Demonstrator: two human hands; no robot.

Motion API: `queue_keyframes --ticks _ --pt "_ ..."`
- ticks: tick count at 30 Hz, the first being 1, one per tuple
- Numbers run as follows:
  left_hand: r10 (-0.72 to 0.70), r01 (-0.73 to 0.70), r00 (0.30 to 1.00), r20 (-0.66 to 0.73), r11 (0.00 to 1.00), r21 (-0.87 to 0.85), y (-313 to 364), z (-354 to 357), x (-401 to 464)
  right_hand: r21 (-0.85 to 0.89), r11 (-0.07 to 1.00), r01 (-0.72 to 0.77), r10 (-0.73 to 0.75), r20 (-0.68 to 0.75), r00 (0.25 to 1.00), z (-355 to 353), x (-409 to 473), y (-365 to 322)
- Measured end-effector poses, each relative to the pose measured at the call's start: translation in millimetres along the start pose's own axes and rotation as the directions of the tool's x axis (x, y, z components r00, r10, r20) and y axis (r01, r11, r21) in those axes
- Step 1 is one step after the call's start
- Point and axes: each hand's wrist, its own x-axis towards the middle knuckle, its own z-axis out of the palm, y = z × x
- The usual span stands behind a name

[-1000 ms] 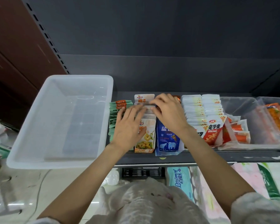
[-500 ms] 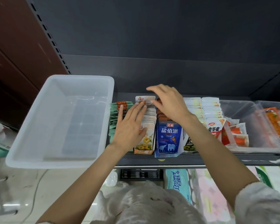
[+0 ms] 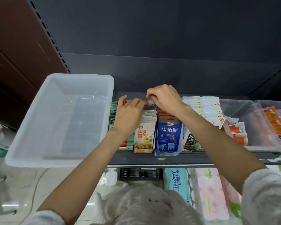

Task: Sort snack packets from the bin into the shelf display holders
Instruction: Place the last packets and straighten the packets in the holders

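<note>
Blue packet (image 3: pixel 168 135) below the right hand is showing "盐值派"; tissue pack (image 3: pixel 177 184) is reading "Beimei".
</note>
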Motion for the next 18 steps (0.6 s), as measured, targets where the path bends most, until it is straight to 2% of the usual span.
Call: queue_keyframes --ticks 4,6,10,14,17,18 --pt "0.025 -0.054 0.981 0.191 0.987 0.152 -7 -1 21 0.036 0.999 -0.023 0.023 -0.004 1.0 -1 5 -1" --pt "0.039 -0.08 0.972 0.23 0.982 0.171 -8 -4 23 0.037 0.999 -0.022 0.022 -0.003 1.0 -3 4 -1" --pt "0.074 -0.109 0.978 0.197 0.979 0.17 -9 -6 14 0.038 0.999 -0.037 0.038 -0.033 0.999 -1 -1 -5" --pt "0.102 -0.114 0.985 0.137 0.99 0.079 -9 -5 -6 -0.18 0.984 0.013 -0.007 0.037 0.999 8 -4 -18" --pt "0.092 -0.093 0.99 0.111 0.996 0.012 -10 -4 -10 -0.249 0.967 0.052 -0.069 -0.06 0.996 3 -5 -16" --pt "0.093 -0.094 0.989 0.112 0.996 0.004 -11 -4 -9 -0.257 0.963 0.086 -0.099 -0.039 0.994 1 -6 -15"
